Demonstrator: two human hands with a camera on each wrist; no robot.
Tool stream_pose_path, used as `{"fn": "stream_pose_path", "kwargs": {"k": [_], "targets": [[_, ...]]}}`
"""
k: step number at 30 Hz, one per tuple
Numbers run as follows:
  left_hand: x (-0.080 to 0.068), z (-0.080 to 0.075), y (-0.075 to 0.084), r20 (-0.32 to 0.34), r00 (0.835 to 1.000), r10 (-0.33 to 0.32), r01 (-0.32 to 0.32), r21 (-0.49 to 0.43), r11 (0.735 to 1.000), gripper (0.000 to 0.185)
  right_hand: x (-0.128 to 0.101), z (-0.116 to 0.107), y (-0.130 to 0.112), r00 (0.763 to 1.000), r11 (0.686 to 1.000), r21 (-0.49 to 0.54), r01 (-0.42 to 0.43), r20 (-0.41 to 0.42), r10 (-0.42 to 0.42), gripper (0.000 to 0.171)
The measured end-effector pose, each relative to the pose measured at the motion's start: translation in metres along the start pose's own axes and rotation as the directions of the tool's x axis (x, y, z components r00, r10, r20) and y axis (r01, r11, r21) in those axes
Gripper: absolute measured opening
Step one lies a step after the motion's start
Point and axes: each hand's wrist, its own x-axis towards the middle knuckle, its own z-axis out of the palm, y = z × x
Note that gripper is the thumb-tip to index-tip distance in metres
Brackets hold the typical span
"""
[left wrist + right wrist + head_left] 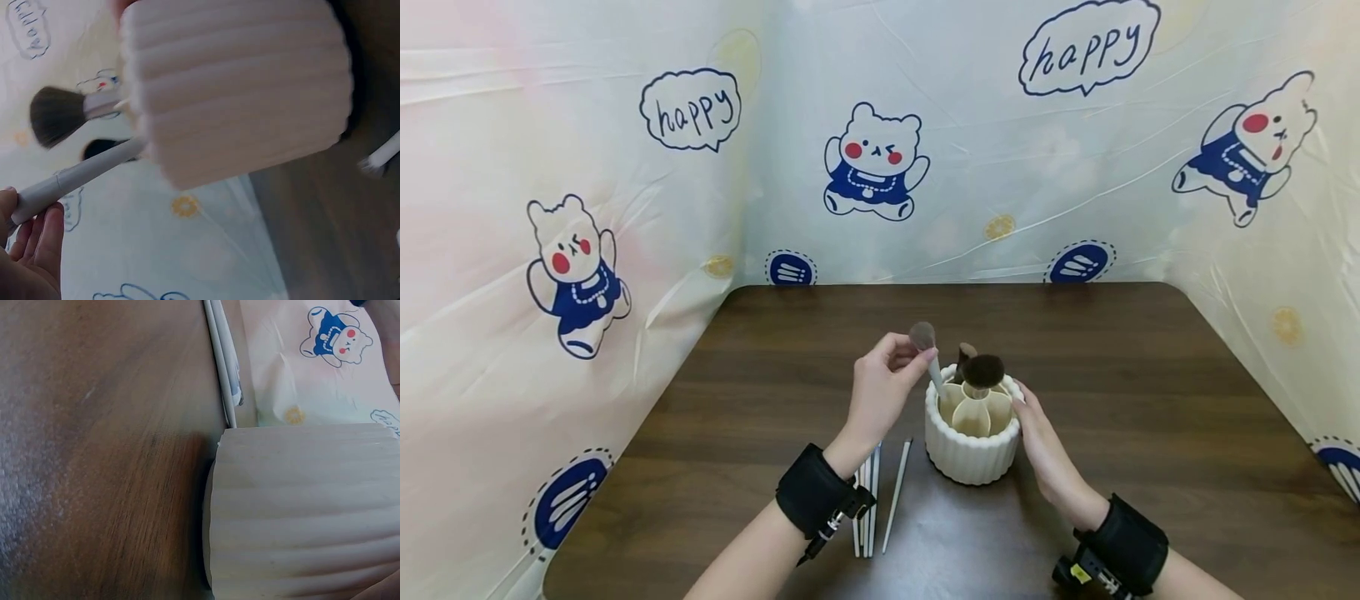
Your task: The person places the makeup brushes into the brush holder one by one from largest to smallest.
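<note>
In the head view my left hand (887, 383) pinches a makeup brush (934, 375) near its bristles, which point upward. The handle's lower end is at the left rim of a ribbed white brush holder (973, 458). My right hand (1045, 450) grips the holder's right side, fingers at the rim. Inside, the holder has curved dividers; a dark fluffy brush (982, 371) and a smaller brown brush (966, 353) stand in it. The left wrist view shows the pinched brush's grey handle (81, 175) slanting to the rim. Ribbed wall (300, 512) fills much of the right wrist view.
Several thin brushes (871, 517) lie side by side left of the holder, partly behind the left wrist. One slim brush (897, 496) lies apart, closer to the holder. The dark wooden table (1150, 400) is backed by a printed curtain (962, 167).
</note>
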Motion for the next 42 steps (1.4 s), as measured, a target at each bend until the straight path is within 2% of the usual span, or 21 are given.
{"fn": "stream_pose_path", "kwargs": {"k": [5,10,15,22,28,33,35,42], "targets": [[-0.006,0.012,-0.018,0.073,0.997,-0.032,0.029,0.039,0.999,0.018,0.0,0.0,0.0,1.0,1.0,-0.006,0.0,-0.001,0.0,0.058],[-0.01,0.016,-0.031,0.089,0.995,-0.053,0.044,0.102,0.994,0.018,0.0,0.001,0.001,1.0,1.0,-0.011,-0.007,-0.003,0.007,0.059],[-0.012,0.016,-0.04,0.118,0.992,-0.046,0.028,0.152,0.988,0.017,0.0,0.001,0.001,1.0,1.0,-0.012,-0.014,-0.011,0.014,0.059],[-0.014,0.016,-0.045,0.167,0.986,0.009,-0.041,0.188,0.981,0.015,0.0,0.0,0.0,1.0,1.0,-0.019,-0.001,-0.004,0.001,0.058],[-0.019,0.016,-0.05,0.17,0.985,0.029,-0.072,0.249,0.966,0.016,0.0,0.0,0.0,1.0,1.0,-0.017,0.014,-0.007,-0.014,0.059],[-0.022,0.017,-0.049,0.168,0.985,0.03,-0.07,0.241,0.968,0.019,0.0,-0.001,0.0,1.0,1.0,-0.014,0.021,-0.004,-0.021,0.059],[-0.023,0.016,-0.048,0.172,0.985,0.011,-0.052,0.238,0.97,0.019,0.0,-0.001,-0.001,1.0,1.0,-0.009,0.015,-0.003,-0.015,0.058],[-0.029,0.013,-0.047,0.184,0.983,-0.026,-0.023,0.257,0.966,0.022,0.0,-0.004,-0.004,0.999,0.998,0.059,-0.038,-0.009,0.039,0.055]]}}
